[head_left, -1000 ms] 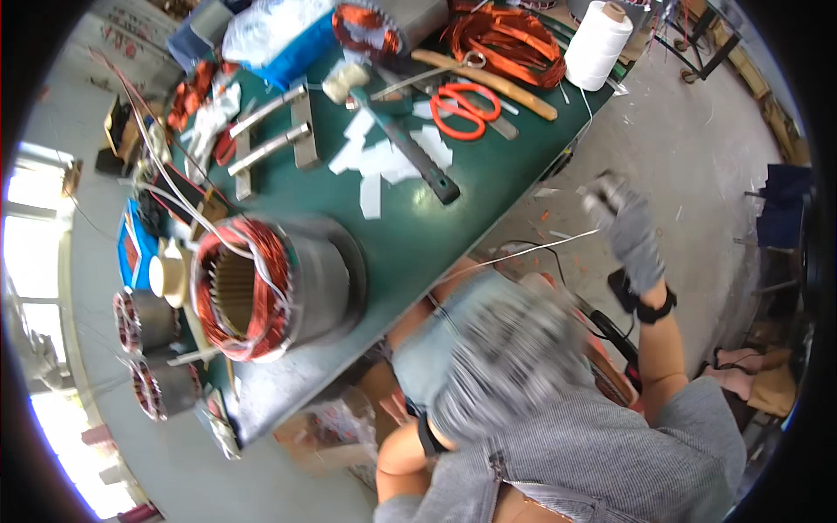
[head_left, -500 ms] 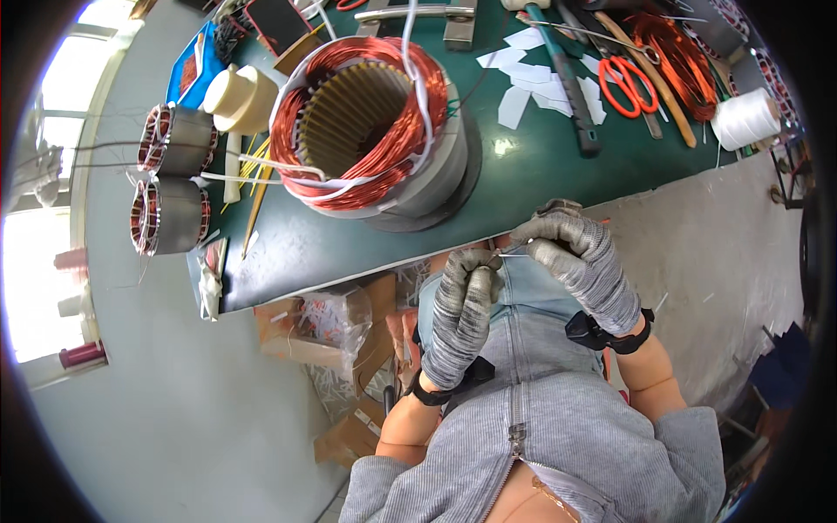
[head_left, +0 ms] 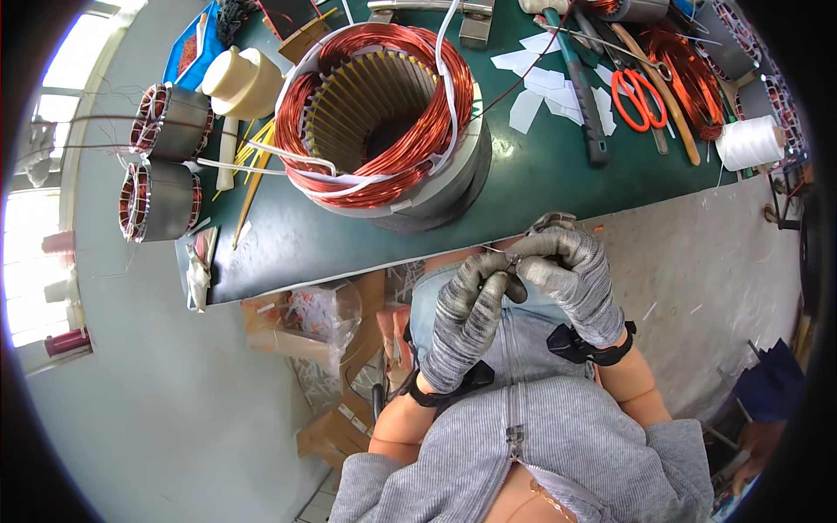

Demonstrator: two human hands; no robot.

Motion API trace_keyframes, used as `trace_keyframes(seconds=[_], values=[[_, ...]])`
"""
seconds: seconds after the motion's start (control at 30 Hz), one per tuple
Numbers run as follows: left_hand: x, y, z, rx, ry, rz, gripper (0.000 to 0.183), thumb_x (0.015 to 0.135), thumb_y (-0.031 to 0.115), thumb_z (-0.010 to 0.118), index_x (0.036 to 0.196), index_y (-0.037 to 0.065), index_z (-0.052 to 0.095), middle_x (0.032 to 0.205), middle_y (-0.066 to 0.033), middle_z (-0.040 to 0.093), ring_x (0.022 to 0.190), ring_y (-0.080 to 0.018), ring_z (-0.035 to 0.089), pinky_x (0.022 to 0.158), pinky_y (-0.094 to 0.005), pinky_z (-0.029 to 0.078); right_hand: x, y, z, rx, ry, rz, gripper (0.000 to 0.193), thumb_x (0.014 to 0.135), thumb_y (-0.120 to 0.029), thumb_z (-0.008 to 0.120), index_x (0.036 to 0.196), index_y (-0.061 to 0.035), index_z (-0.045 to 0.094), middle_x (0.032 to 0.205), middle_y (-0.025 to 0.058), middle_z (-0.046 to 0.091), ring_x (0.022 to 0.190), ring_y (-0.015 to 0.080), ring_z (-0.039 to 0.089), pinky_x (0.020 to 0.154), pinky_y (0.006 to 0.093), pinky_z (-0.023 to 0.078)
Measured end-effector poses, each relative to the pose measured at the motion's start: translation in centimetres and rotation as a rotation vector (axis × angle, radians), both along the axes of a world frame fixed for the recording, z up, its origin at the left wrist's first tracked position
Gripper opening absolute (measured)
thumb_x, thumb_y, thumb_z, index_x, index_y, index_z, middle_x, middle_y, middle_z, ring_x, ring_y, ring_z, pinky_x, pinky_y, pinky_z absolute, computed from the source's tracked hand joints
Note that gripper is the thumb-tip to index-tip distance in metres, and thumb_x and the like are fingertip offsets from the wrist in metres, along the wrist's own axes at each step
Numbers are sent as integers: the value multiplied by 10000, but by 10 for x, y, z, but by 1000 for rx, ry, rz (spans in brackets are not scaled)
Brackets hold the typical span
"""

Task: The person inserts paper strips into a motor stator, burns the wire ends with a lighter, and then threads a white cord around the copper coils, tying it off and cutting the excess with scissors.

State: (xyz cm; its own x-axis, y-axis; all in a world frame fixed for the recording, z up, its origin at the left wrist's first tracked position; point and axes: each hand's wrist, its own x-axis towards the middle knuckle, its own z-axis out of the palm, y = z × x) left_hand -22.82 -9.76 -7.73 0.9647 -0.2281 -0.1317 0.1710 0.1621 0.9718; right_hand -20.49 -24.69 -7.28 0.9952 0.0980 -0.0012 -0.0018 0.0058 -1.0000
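Left hand [head_left: 466, 307] and right hand [head_left: 572, 275], both gloved, raised just off the near edge of the green worktop [head_left: 540, 185]. Fingertips of each pinched together on a thin strand [head_left: 495, 250] between them; too small to identify. Large stator [head_left: 370, 109], red copper windings [head_left: 410, 177], stands ahead-left. Further right: mallet [head_left: 579, 85], orange-handled scissors [head_left: 642, 101], white thread spool [head_left: 750, 145].

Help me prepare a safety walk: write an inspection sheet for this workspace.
Surface: glossy dark-green flat tabletop
Work things: large grey cylindrical metal stator with copper-red winding, on the tabletop
Clutter: irregular white sheet scraps beside a long green-and-black-handled hammer; red-handled metal scissors
Hands: grey-gloved left hand and grey-gloved right hand pinch a thin item, kind unclear
Cables: white sleeved leads at the winding
Surroundings: brown cardboard box, below tabletop level
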Motion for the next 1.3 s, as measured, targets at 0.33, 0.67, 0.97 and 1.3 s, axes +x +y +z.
trace_keyframes(seconds=[0.33, 0.67, 0.97, 1.3], values=[[-4, 2, -6, -3, -51, -36, 187, 901, 95, 409, 1016, -13, 509, 705, -46, 526, 652, -102, 496, 641, -244, 425, -4, -3, 3, -59, 20, 14, 108, 723, -30, 643, 830, -31, 658, 778, 9, 578, 700, 82, 535, 643, 223, 448], [-3, 5, -1, 127, -29, -38, 208, 890, 138, 473, 1017, -14, 535, 724, -16, 522, 643, -73, 463, 616, -209, 396, 0, -5, 2, -102, -73, 81, 128, 731, -21, 627, 853, -24, 666, 781, 13, 594, 722, 89, 550, 645, 227, 446], [46, -17, 80, 122, -663, -187, 362, 776, 46, 626, 1121, 18, 518, 1044, -82, 569, 873, -155, 575, 749, -285, 464, 13, 7, 45, 939, 192, -254, 309, 823, -268, 611, 1029, -61, 507, 902, 15, 507, 761, 101, 508, 687, 222, 434], [-12, 52, 22, 202, -515, 243, 190, 889, 220, 448, 958, 79, 555, 988, -128, 521, 761, -225, 548, 822, -405, 432, 4, -80, -10, 1402, 97, -126, 156, 866, -153, 523, 971, -37, 520, 788, 20, 472, 727, 97, 476, 709, 257, 432]])
